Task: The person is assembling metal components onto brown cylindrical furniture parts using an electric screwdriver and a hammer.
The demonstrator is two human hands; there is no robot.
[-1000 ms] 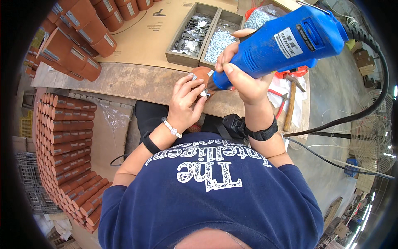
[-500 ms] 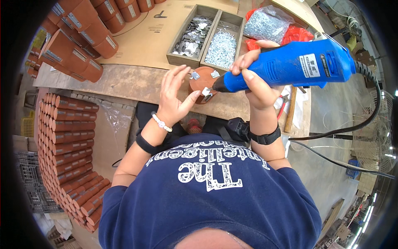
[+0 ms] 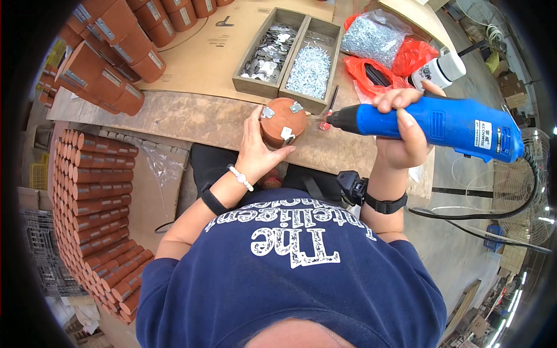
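Note:
A reddish-brown wooden-looking cylinder (image 3: 282,118) stands near the table's front edge, with small metal plates on its round top. My left hand (image 3: 255,145) is wrapped around its left and near side, the thumb reaching along the near edge. In my right hand (image 3: 409,124) is a blue electric screwdriver (image 3: 444,124), its black nose pointing left and its tip a short way right of the cylinder. A red-handled screwdriver (image 3: 326,123) lies on the table beneath that tip.
Behind the cylinder, a wooden box (image 3: 241,84) holds metal plates, and another (image 3: 288,95) holds screws. Bags (image 3: 377,35) and a white bottle (image 3: 438,71) stand at the far right. Stacked cylinders (image 3: 104,191) fill the left; a black cord (image 3: 522,197) trails at the right.
The electric screwdriver has moved right, away from the cylinder, in my right hand. My left hand has closed around the cylinder, which has shifted slightly. The white bottle and red-handled screwdriver are now uncovered.

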